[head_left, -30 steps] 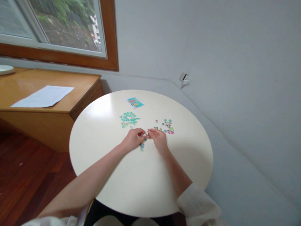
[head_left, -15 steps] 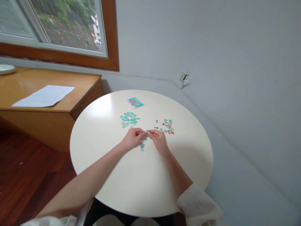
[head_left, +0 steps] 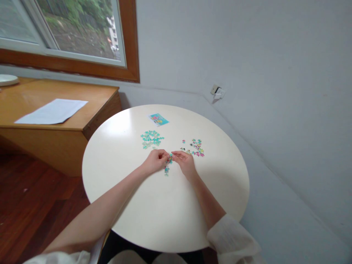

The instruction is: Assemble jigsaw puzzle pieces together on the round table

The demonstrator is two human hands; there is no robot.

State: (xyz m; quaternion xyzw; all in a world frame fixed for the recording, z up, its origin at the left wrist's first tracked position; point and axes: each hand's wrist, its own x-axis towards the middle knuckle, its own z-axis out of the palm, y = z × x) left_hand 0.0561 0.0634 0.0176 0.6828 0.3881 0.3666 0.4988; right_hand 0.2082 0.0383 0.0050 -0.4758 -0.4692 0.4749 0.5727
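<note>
Between my hands are small colourful jigsaw puzzle pieces (head_left: 169, 159), partly hidden by my fingers. My left hand (head_left: 156, 160) is closed, its thumb and fingertips pinched at the left side of these pieces. From the right, my right hand (head_left: 184, 162) pinches at the same pieces, thumb under the fingers. Just below lies a short joined strip of puzzle pieces (head_left: 166, 171) on the table. A spread of teal puzzle pieces (head_left: 152, 138) lies beyond my left hand. Multicoloured puzzle pieces (head_left: 197, 148) lie beyond my right hand.
All of this lies on a round white table (head_left: 154, 212). A picture card (head_left: 158, 119) rests near its far edge. To the left stands a wooden desk (head_left: 101, 99) with a sheet of paper (head_left: 53, 111). A wall socket (head_left: 217, 91) is on the wall behind.
My fingertips have shifted slightly, and more of the colourful pieces between them shows. Both hands stay in nearly the same place.
</note>
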